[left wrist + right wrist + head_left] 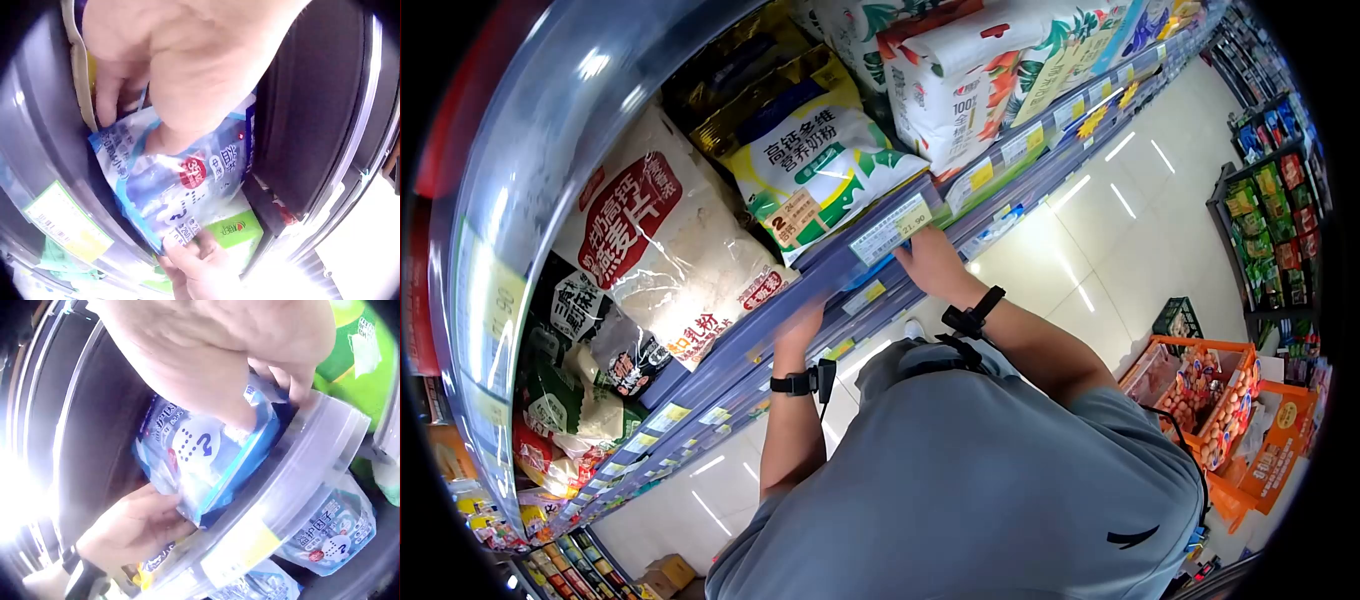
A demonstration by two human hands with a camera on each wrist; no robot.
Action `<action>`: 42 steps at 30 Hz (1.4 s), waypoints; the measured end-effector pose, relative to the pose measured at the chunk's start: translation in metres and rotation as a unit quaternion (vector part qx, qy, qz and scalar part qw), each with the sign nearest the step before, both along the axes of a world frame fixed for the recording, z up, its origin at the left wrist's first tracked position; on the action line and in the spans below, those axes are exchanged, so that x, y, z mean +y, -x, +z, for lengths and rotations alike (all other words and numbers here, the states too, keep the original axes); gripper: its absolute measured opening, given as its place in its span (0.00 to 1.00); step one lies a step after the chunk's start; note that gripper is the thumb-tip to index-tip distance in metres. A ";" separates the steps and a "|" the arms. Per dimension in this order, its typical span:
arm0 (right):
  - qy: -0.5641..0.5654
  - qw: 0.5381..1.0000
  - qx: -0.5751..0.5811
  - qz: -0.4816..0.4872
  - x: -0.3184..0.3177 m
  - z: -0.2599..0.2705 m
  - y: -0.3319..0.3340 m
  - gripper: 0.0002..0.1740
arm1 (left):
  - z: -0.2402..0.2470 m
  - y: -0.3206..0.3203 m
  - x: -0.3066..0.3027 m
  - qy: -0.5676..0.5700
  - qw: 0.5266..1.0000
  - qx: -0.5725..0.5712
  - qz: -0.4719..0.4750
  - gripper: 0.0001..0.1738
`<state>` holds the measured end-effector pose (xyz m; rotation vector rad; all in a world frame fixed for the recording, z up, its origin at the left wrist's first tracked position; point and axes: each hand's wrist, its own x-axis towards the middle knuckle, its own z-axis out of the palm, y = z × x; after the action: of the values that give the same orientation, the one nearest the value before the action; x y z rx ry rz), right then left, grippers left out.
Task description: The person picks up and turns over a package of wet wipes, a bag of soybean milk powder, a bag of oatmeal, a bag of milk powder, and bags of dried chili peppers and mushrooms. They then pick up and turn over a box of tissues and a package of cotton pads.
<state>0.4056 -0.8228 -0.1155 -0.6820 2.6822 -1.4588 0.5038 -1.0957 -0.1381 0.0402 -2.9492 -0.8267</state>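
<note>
Blue pouch (169,187) sits inside a lower shelf bay, behind the clear shelf rail (312,481), and is held at both ends.
Left hand (187,56): fingers curled over the pouch's top edge.
Right hand (212,350): fingers hooked round the opposite edge, thumb on its face.
Head view: pouch hidden behind the rail, fingertips of both hands cut off.
Pouch print is washed by glare and mostly unreadable.

Glossy blue-and-white pouch (181,187), soft and flat, red round badge and white dotted "2" on its face, Chinese lettering, held tilted, one end pinched by left hand (187,56), opposite end gripped by right hand (194,265), slightly crinkled between grips
</note>
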 end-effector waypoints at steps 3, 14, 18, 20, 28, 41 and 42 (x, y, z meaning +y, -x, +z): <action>-0.046 0.999 -0.003 -0.013 0.008 -0.007 -0.006 0.30 | 0.036 -0.007 0.014 -0.056 0.997 -0.037 0.029 0.20; -0.092 0.985 0.146 0.018 0.043 -0.010 0.006 0.12 | 0.024 0.009 0.035 -0.049 0.986 -0.064 0.144 0.23; 0.030 0.995 0.031 0.090 0.103 -0.014 0.000 0.10 | 0.049 -0.002 0.072 -0.007 0.963 -0.133 0.236 0.22; 0.063 0.994 -0.030 0.085 0.156 -0.016 0.001 0.09 | 0.049 -0.010 0.096 -0.048 0.954 -0.197 0.220 0.24; 0.019 0.971 -0.225 -0.075 0.413 -0.165 0.001 0.10 | 0.034 0.012 0.288 0.002 0.938 -0.347 0.016 0.16; -0.078 0.893 -0.365 -0.251 0.635 -0.238 -0.099 0.19 | 0.010 0.145 0.530 0.000 0.902 -0.349 -0.256 0.14; -0.074 0.887 -0.367 -0.271 0.645 -0.243 -0.107 0.19 | 0.014 0.157 0.555 -0.005 0.894 -0.348 -0.282 0.14</action>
<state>0.5124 -0.1783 -0.3589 0.5858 2.3665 -1.2016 0.3466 -0.5407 -0.1245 -0.7009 -3.6986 -1.0648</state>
